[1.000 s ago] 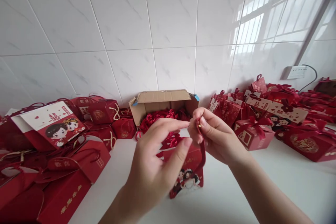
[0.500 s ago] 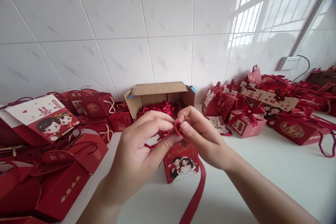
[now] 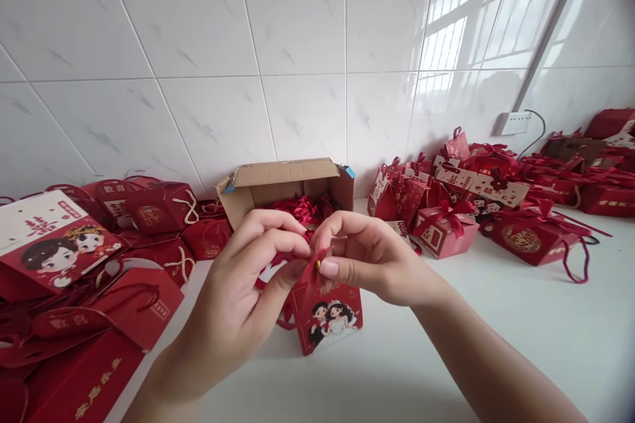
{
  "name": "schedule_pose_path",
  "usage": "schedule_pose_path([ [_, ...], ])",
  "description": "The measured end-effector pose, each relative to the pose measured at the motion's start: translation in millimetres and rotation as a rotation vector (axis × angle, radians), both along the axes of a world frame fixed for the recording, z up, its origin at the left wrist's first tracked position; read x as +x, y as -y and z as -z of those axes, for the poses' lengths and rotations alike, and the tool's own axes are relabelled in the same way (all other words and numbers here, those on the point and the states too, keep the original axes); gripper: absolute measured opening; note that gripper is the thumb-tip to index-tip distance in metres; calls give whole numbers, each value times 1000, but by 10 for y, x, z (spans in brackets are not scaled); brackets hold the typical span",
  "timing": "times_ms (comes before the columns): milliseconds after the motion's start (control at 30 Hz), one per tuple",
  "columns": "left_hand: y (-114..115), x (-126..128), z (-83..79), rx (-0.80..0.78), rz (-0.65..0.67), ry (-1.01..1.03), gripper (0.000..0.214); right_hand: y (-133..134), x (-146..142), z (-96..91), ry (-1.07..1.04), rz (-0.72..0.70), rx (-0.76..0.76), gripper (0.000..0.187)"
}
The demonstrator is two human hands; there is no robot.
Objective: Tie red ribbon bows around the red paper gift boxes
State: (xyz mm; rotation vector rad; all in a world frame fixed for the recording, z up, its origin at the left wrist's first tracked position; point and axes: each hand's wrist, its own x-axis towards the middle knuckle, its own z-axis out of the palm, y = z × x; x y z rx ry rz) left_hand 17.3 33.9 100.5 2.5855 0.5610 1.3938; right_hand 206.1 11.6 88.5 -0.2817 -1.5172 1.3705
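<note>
A small red gift box (image 3: 330,327) with a cartoon wedding couple on its front stands on the white table. Just over its top, my left hand (image 3: 248,284) pinches a red ribbon (image 3: 311,277), thumb against fingers. My right hand (image 3: 370,258) has its thumb and fingers closed on the same ribbon, with a tiny gold-coloured piece showing at the thumb tip. More ribbon loops hang at the box's left side. My fingers hide the box's top and most of the ribbon between them.
Behind my hands, an open cardboard box (image 3: 285,175) holds red ribbons. Several red gift boxes (image 3: 99,357) crowd the left. More bowed boxes (image 3: 446,230) stand at the right along the tiled wall, below a power socket (image 3: 513,123).
The long ribbon tail that hung down toward me no longer shows there; a short ribbon piece now lies between my fingertips. The whole view has shifted, with the scene sliding left.
</note>
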Motion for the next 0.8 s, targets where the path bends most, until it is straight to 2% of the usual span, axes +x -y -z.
schedule_pose_path([
  [167,-6,47,26,123,-47,40,18,47,-20,6,67,102,108,9],
  [433,68,135,42,201,-121,156,15,56,-77,45,143,409,503,6],
  [567,78,170,74,186,-137,229,16,23,-104,78,96,425,564,7],
  [700,92,216,136,148,-130,313,16,5,-133,115,87,540,620,9],
  [800,69,242,178,153,-121,367,17,-2,-146,126,72,562,634,11],
])
